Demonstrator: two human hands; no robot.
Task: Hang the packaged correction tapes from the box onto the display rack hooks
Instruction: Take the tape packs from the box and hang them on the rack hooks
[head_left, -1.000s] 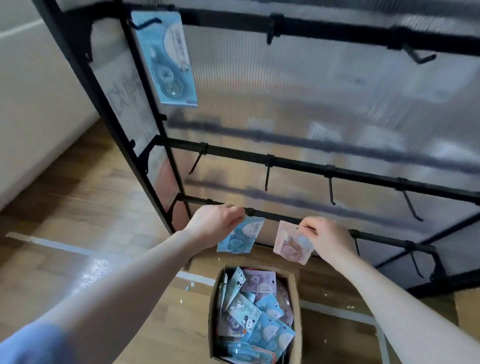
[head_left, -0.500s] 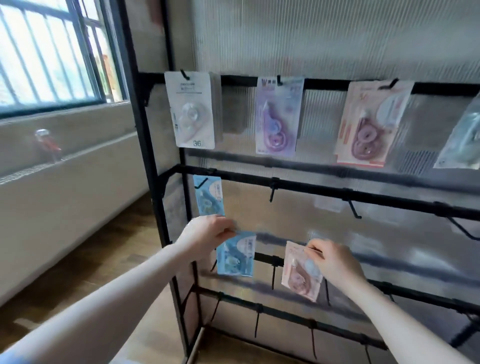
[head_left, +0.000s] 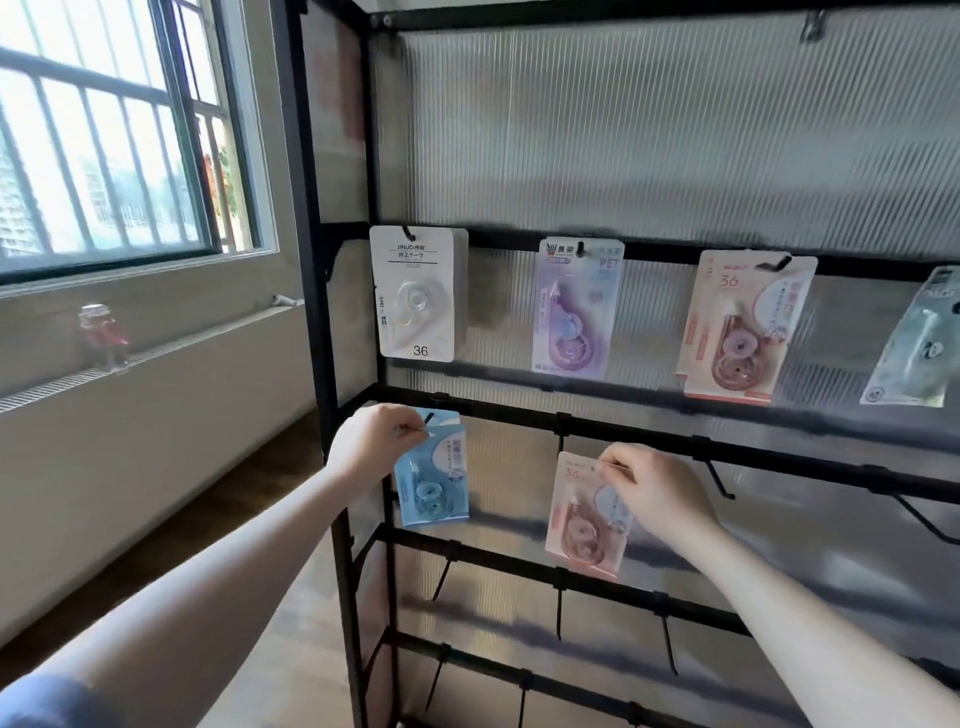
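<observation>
- L hand (head_left: 376, 441) pinching blue pack (head_left: 434, 480) top corner, right at far-left hook (head_left: 429, 417) of rack (head_left: 675, 447), prob on it
- R hand (head_left: 652, 491) pinching pink pack (head_left: 584, 519), just below 2nd hook (head_left: 561, 441)

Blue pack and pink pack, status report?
Left hand pinches blue pack at its hook. Right hand holds pink pack, unhung. Nothing blocking.

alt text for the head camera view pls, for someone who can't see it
A person's left hand pinches a blue pack at a hook on a black rack, while the right hand holds a pink pack below the next hook. Four packs hang on the row above; a barred window is at left.
</observation>
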